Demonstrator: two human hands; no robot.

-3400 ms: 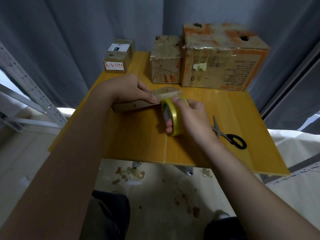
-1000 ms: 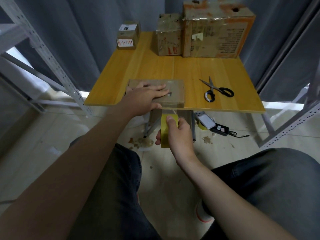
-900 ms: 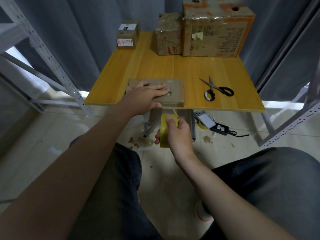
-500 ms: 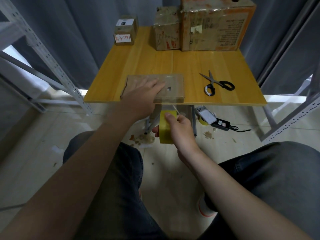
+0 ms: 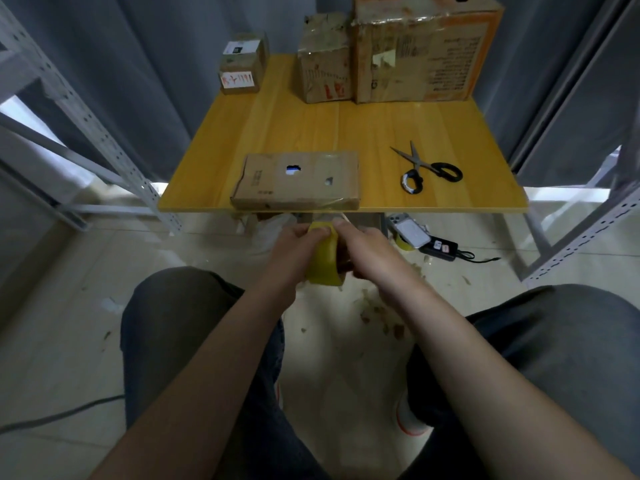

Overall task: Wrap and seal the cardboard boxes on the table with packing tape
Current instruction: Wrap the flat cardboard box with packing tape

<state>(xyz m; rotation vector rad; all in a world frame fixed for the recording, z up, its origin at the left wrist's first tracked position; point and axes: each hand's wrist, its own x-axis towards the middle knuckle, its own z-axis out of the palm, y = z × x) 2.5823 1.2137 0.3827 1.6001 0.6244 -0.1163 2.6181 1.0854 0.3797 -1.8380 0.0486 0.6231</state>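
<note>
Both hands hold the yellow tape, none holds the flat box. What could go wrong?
The flat box sits at the front edge of the table with no hand on it. A strip seems to run from it to the tape roll, which the left hand and right hand both grip, so a tug may drag it off.
The scissors lie to the right; tearing by hand may crumple the tape.

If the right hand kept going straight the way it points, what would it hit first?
Probably the front side of the flat cardboard box at the near edge of the table: the right hand, gripping the yellow tape roll, points that way. Depth is unclear, so it might pass under the table instead.
</note>
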